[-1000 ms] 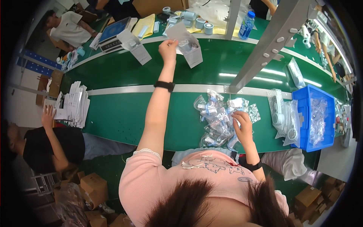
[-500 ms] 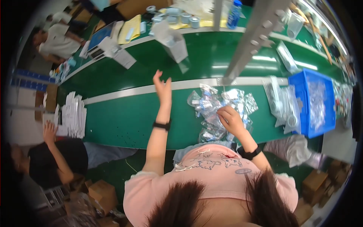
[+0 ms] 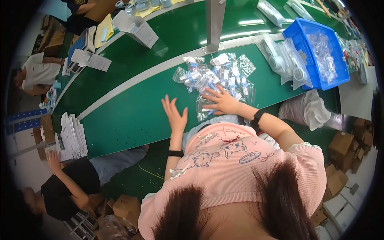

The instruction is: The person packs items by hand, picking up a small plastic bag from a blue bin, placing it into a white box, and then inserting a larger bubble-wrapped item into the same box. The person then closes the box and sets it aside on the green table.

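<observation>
Left of the blue plastic bin [image 3: 295, 35], clear plastic packets with white and blue contents [image 3: 196, 76] lie heaped. The right hand [image 3: 226, 103] lies over their near side, fingers spread; farther left of the bin, the left hand [image 3: 175, 117] is open, fingers parted.

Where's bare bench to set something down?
Front bench: between paper stack and left hand, bar dark specks. Back bench: between larger open box and post. Crowded: packets around right hand, then bags and blue bin rightward.
</observation>
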### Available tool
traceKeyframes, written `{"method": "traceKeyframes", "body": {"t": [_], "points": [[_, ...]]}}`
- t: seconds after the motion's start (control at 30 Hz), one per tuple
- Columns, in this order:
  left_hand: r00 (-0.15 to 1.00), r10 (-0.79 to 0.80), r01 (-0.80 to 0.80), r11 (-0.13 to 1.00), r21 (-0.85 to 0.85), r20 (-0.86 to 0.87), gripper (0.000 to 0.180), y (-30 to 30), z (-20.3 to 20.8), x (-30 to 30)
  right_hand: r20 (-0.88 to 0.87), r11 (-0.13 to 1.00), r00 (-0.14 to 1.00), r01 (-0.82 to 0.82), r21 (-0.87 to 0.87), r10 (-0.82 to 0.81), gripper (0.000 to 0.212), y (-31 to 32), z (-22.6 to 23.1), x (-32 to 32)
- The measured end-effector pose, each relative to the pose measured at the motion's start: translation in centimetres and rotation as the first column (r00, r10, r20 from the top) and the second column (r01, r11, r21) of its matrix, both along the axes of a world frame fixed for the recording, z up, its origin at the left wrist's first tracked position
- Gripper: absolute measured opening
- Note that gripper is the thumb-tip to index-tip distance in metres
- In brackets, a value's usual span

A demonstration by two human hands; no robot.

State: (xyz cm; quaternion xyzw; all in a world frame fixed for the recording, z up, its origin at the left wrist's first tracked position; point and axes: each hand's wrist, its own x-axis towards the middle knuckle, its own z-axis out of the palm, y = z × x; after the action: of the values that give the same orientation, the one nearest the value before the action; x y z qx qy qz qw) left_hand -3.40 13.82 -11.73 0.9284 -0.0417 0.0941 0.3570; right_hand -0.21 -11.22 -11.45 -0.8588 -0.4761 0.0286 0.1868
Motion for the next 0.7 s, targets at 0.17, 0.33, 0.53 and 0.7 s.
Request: {"method": "traceKeyframes", "body": {"t": [0.17, 0.33, 0.53, 0.7], "points": [[0.975, -0.223, 0.222, 0.972, 0.080, -0.003, 0.075, -2.7, 0.1, 3.3, 0.098, 0.997, 0.994, 0.060, -0.055, -0.055, 0.052, -0.7, -1.7, 0.3], [0.980, -0.192, 0.191, 0.981, 0.025, 0.044, 0.083, -5.2, -1.0, 7.9, 0.131, 0.991, 0.984, 0.125, -0.043, -0.119, 0.053, -3.1, -1.7, 1.2], [0.949, -0.313, 0.312, 0.950, 0.021, 0.046, 0.078, -9.1, -4.3, 9.3, 0.115, 0.974, 0.967, 0.224, 0.028, -0.226, 0.055, -5.6, -0.8, 2.4], [0.944, -0.328, 0.329, 0.942, -0.067, 0.028, 0.073, -11.5, -4.1, 8.0, 0.095, 0.945, 0.945, 0.301, 0.132, -0.314, 0.047, -5.6, 2.0, 1.2]]}}
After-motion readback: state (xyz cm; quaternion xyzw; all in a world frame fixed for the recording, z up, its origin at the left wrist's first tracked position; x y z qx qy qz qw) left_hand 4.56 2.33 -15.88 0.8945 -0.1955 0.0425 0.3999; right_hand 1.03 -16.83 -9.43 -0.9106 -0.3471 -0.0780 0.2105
